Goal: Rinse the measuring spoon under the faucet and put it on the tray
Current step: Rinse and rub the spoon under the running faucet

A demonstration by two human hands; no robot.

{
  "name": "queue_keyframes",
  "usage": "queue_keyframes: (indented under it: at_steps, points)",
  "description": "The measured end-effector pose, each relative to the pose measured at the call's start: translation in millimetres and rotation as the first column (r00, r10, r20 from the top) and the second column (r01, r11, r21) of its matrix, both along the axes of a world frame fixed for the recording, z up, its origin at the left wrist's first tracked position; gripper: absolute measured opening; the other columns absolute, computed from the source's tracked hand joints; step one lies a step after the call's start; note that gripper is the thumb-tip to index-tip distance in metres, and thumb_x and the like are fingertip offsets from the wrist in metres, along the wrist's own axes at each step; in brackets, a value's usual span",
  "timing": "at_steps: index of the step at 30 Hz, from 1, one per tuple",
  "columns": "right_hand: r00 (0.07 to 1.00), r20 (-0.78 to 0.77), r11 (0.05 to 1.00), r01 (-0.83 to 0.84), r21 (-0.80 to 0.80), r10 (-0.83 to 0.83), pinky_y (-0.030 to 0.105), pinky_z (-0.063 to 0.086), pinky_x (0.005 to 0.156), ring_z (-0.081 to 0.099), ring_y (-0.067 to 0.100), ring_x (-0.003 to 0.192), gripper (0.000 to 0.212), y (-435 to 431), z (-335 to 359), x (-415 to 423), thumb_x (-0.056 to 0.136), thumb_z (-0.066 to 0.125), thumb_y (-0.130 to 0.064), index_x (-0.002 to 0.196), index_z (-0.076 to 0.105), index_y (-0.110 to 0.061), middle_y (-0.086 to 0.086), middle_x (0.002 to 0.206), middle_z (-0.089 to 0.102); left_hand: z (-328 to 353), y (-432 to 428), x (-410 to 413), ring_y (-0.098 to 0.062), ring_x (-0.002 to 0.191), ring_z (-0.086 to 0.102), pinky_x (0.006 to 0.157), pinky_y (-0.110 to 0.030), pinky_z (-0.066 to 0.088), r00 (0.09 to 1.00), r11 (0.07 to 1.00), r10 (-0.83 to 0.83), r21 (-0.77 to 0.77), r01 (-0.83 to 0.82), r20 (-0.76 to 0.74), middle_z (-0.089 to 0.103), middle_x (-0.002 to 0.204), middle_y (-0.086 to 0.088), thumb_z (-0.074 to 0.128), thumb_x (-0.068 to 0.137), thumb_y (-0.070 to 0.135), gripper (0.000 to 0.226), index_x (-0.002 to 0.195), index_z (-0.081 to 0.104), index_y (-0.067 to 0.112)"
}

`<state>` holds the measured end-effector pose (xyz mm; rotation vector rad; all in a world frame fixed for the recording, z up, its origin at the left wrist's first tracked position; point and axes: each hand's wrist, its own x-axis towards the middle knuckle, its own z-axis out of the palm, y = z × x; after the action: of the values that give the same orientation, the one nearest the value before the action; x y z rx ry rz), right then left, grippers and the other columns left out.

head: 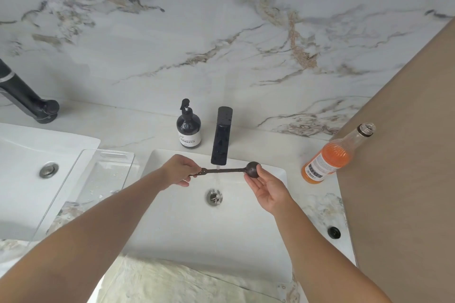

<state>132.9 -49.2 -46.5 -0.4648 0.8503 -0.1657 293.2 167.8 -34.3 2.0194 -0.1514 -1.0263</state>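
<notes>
Left hand [177, 170] fingers pinching measuring spoon [230, 171] handle; right hand [267, 188] fingers loosely cupping bowl.

Marble counter [128, 128]: tray [73, 189], bottles [188, 130].

A dark measuring spoon [229, 170] lies level across the stream from the black faucet [221, 136], bowl to the right. The clear tray [81, 187] sits left of the basin, beaded with droplets.

second faucet [23, 96] cut off left
</notes>
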Motion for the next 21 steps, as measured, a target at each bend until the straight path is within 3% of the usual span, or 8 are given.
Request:
queue_keyframes:
  at_steps: [8,14,21]
  points:
    - [0.997,-0.013,0.997,0.070,-0.017,-0.070,0.037,0.062,0.076,0.067,0.032,0.099,0.019,-26,7,-25,0.091,0.064,-0.005,0.103,0.061,0.008,0.023,0.107,0.068,0,-30,-8,-0.015,0.062,0.051,0.059,-0.025,0.056,0.972,0.981,0.086,-0.152,-0.121,-0.221,0.067,0.092,-0.012,0.056,0.096,0.006,0.023,0.110,0.068,-0.006]
    - [0.992,-0.018,0.991,0.127,-0.044,-0.128,0.035,0.062,0.073,0.063,0.031,0.101,0.015,-42,11,-42,0.093,0.061,-0.005,0.100,0.060,0.008,0.022,0.102,0.063,-4,-46,-13,-0.018,0.064,0.055,0.073,-0.032,0.057,0.895,0.941,0.162,-0.207,-0.267,-0.416,0.073,0.095,-0.012,0.060,0.092,0.010,0.014,0.097,0.072,0.004]
    - [0.996,-0.035,0.995,0.084,-0.061,-0.086,0.034,0.064,0.070,0.068,0.030,0.094,0.018,-33,12,-38,0.092,0.063,-0.005,0.102,0.060,0.010,0.023,0.106,0.065,-4,-35,-18,-0.019,0.072,0.066,0.068,-0.029,0.062,0.866,0.913,0.181,-0.247,-0.325,-0.467,0.071,0.099,-0.012,0.066,0.091,0.007,0.017,0.106,0.069,0.000]
